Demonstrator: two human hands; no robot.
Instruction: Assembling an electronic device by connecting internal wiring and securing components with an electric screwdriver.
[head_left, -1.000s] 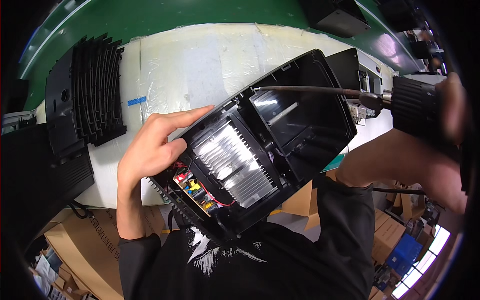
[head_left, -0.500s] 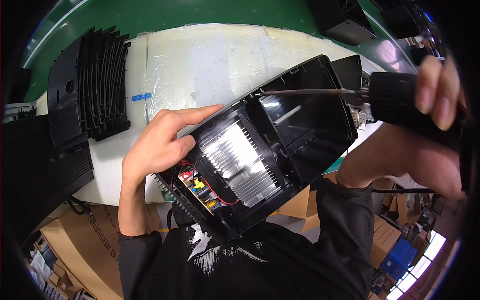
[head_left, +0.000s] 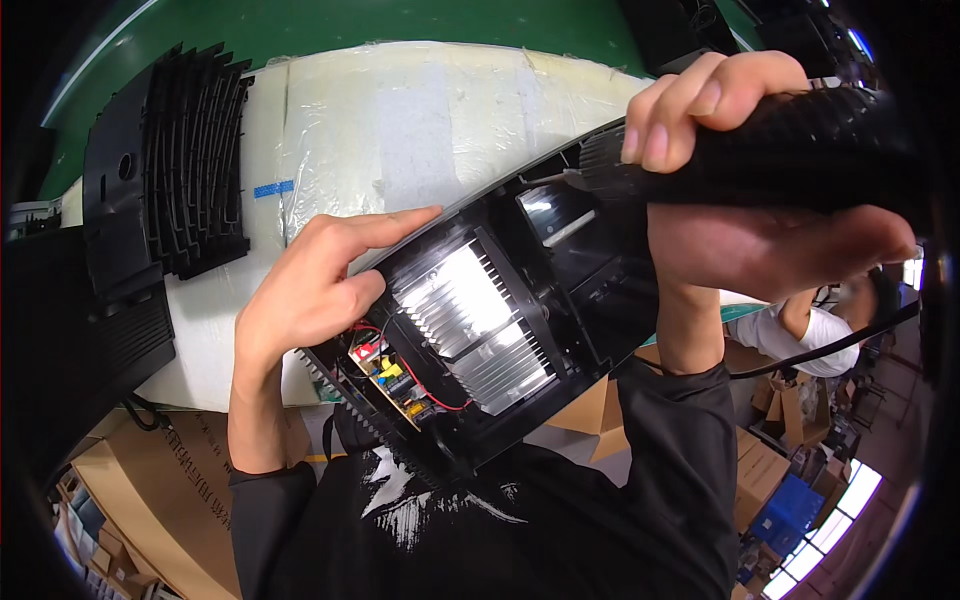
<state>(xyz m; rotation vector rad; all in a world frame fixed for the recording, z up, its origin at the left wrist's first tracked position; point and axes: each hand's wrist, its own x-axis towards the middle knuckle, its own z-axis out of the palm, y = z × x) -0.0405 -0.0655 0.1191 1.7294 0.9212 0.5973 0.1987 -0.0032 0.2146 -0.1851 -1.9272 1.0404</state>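
Observation:
An open black plastic housing (head_left: pixel 480 440) lies slanted in front of me, leaning toward my chest. Inside it are a ribbed silver heat sink (head_left: pixel 460 290) and a small circuit board (head_left: pixel 395 385) with red wires. My left hand (head_left: pixel 305 290) grips the housing's upper left edge, thumb inside and index finger stretched along the rim. My right hand (head_left: pixel 690 115) is closed around a black electric screwdriver (head_left: pixel 790 150), whose front end is over the housing's far rim. The screwdriver body and hand hide the housing's right end; where the bit tip sits, I cannot tell.
A stack of black slotted panels (head_left: pixel 195 165) stands at the left of the film-covered table (head_left: pixel 420 110), near a strip of blue tape (head_left: pixel 273 188). A cable (head_left: pixel 830 345) runs at the right. Cardboard boxes (head_left: pixel 150 500) stand below; a person in white (head_left: pixel 820 340) is beyond.
My right hand has brought the screwdriver left and up over the housing, so its long bit no longer shows. My left hand keeps its grip, and a person at the right has come into view.

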